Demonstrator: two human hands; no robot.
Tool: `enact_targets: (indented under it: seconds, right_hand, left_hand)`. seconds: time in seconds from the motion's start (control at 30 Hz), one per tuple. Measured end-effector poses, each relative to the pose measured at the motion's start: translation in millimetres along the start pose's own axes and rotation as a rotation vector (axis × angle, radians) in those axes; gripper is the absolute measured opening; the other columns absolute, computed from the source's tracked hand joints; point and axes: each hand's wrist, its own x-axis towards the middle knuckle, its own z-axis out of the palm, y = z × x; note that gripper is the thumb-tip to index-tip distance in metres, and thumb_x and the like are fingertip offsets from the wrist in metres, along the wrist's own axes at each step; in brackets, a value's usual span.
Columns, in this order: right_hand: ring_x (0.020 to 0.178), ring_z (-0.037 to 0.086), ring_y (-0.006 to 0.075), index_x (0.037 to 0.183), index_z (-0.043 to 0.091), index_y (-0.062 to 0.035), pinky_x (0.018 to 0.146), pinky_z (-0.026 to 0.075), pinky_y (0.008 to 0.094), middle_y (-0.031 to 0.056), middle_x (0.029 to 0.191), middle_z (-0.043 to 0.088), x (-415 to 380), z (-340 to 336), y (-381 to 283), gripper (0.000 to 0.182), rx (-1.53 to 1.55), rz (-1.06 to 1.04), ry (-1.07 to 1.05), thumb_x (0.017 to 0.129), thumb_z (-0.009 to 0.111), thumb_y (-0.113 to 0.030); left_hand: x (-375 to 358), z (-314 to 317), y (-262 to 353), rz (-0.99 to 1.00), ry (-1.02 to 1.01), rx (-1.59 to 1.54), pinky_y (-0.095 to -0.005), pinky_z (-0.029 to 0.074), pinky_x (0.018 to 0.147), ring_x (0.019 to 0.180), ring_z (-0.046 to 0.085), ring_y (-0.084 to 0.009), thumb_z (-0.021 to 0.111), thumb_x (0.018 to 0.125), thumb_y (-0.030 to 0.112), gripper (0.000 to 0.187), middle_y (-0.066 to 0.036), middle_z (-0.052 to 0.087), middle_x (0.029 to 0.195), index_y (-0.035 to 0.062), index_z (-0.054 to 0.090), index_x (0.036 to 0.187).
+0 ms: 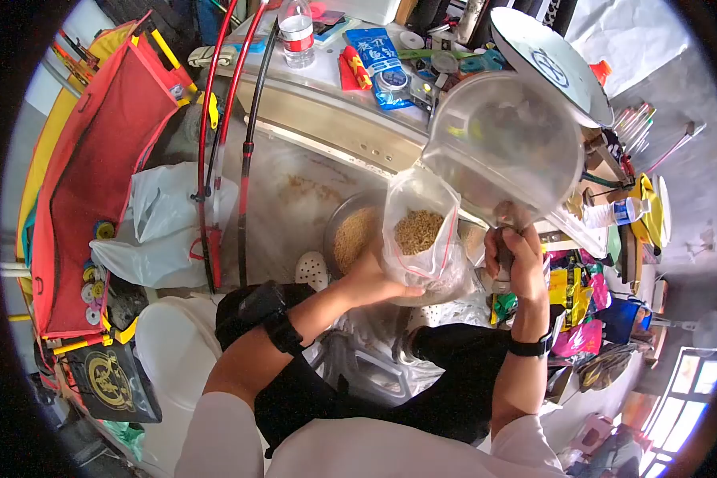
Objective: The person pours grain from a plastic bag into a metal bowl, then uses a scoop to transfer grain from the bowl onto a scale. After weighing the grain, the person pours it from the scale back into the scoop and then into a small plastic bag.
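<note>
My left hand (372, 280) is closed on the side of a clear plastic bag (446, 275), which stands upright with its mouth open. Tan grain (419, 232) shows inside it. Behind that hand a round metal bowl (334, 225) holds more grain (352, 237), partly covered by my fingers and the bag. In my right hand (518, 259) is the handle of a large translucent plastic scoop (506, 143). The scoop is raised and tilted, its pouring edge right by the bag's mouth.
A cluttered table (334, 119) with a water bottle (297, 36) and a blue packet (377, 64) lies ahead. Red and black rods (243, 151) rise at left, beside a white plastic bag (163, 223) and red fabric bag (107, 175). A white bucket (175, 350) stands near my left elbow.
</note>
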Motion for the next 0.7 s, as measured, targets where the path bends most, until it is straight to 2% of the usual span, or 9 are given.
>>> enact_targets:
  seconds: [0.1, 0.17, 0.2, 0.23, 0.33, 0.47, 0.5, 0.57, 0.7]
  right_hand:
    - [0.048, 0.047, 0.0132, 0.106, 0.044, -0.0017, 0.044, 0.038, 0.024, 0.0067, 0.068, 0.05, 10.4, -4.5, 18.9, 0.026, -0.06, 0.094, 0.068, 0.093, 0.048, -0.025]
    - [0.052, 0.048, 0.0133, 0.104, 0.046, -0.0009, 0.048, 0.04, 0.0244, 0.0055, 0.071, 0.052, 23.2, -7.0, 35.6, 0.02, -0.197, 0.026, -0.021, 0.094, 0.046, -0.017]
    - [0.064, 0.052, 0.0105, 0.102, 0.051, 0.0009, 0.059, 0.043, 0.023, 0.0037, 0.079, 0.057, 28.3, -11.1, 46.1, 0.017, -0.213, 0.023, -0.053, 0.093, 0.046, -0.012]
    - [0.064, 0.052, 0.0105, 0.102, 0.051, 0.0009, 0.059, 0.043, 0.023, 0.0037, 0.079, 0.057, 29.7, -14.3, 56.3, 0.017, -0.211, 0.026, -0.053, 0.093, 0.046, -0.012]
    - [0.088, 0.053, 0.0094, 0.107, 0.057, 0.0031, 0.079, 0.043, 0.0249, 0.0031, 0.096, 0.061, 26.4, -25.3, 79.0, 0.022, -0.203, 0.17, -0.138, 0.089, 0.054, -0.01]
    - [0.092, 0.055, 0.0143, 0.109, 0.056, 0.0025, 0.085, 0.042, 0.0269, 0.0068, 0.102, 0.061, 17.6, -18.8, 79.6, 0.031, -0.16, 0.207, -0.154, 0.081, 0.065, -0.008]
    - [0.092, 0.055, 0.0143, 0.109, 0.056, 0.0025, 0.085, 0.042, 0.0269, 0.0068, 0.102, 0.061, 16.4, -17.5, 75.8, 0.031, -0.156, 0.21, -0.153, 0.081, 0.065, -0.008]
    - [0.093, 0.055, 0.0144, 0.11, 0.056, 0.0027, 0.084, 0.043, 0.0275, 0.0067, 0.104, 0.06, 14.3, -16.7, 69.7, 0.034, -0.375, 0.235, -0.113, 0.08, 0.067, -0.01]
    - [0.093, 0.055, 0.0138, 0.111, 0.055, 0.0029, 0.083, 0.044, 0.0269, 0.007, 0.104, 0.061, 10.9, -5.6, 59.6, 0.038, -0.256, 0.206, -0.101, 0.078, 0.068, -0.011]
  left_hand:
    - [-6.0, 7.5, -8.5, 0.018, -0.059, 0.022, -0.0331, 0.031, 0.101, 0.116, 0.044, -0.0211, 0.082, 0.058, 0.008, 0.086, -0.012, 0.048, 0.123, -0.001, 0.036, 0.13]
    - [-11.5, 13.0, 2.4, -0.04, -0.06, 0.004, -0.0329, 0.03, 0.102, 0.117, 0.044, -0.0217, 0.082, 0.058, 0.009, 0.083, -0.012, 0.048, 0.125, -0.001, 0.039, 0.128]
    - [-12.5, 15.2, 8.5, -0.219, -0.133, -0.091, -0.033, 0.03, 0.102, 0.117, 0.043, -0.0217, 0.082, 0.059, 0.009, 0.081, -0.012, 0.049, 0.125, -0.0008, 0.04, 0.128]
    - [-12.8, 16.6, 10.6, -0.398, -0.205, -0.184, -0.033, 0.03, 0.102, 0.117, 0.043, -0.0217, 0.082, 0.059, 0.009, 0.08, -0.012, 0.049, 0.125, -0.0007, 0.042, 0.127]
    - [-15.1, 20.3, -1.0, -0.397, -0.185, -0.29, -0.0329, 0.03, 0.102, 0.118, 0.043, -0.0205, 0.081, 0.061, 0.008, 0.076, -0.01, 0.05, 0.125, 0.0008, 0.043, 0.127]
    - [-11.9, 25.2, -16.6, -0.329, -0.138, -0.473, -0.0338, 0.032, 0.101, 0.113, 0.047, -0.0191, 0.08, 0.061, 0.003, 0.076, -0.006, 0.055, 0.117, 0.0042, 0.042, 0.127]
    - [-11.1, 27.1, -19.1, -0.334, -0.137, -0.473, -0.0338, 0.032, 0.101, 0.113, 0.047, -0.0191, 0.08, 0.061, 0.003, 0.076, -0.006, 0.055, 0.117, 0.0042, 0.042, 0.127]
    - [-9.3, 30.5, -23.1, -0.295, -0.108, -0.765, -0.0331, 0.028, 0.103, 0.117, 0.043, -0.0188, 0.077, 0.064, 0.0, 0.075, -0.007, 0.051, 0.124, 0.0024, 0.041, 0.128]
    - [-6.7, 28.8, -24.3, -0.328, -0.122, -0.807, -0.0374, 0.031, 0.102, 0.114, 0.048, -0.0217, 0.075, 0.064, -0.004, 0.069, -0.005, 0.056, 0.118, 0.0069, 0.045, 0.125]
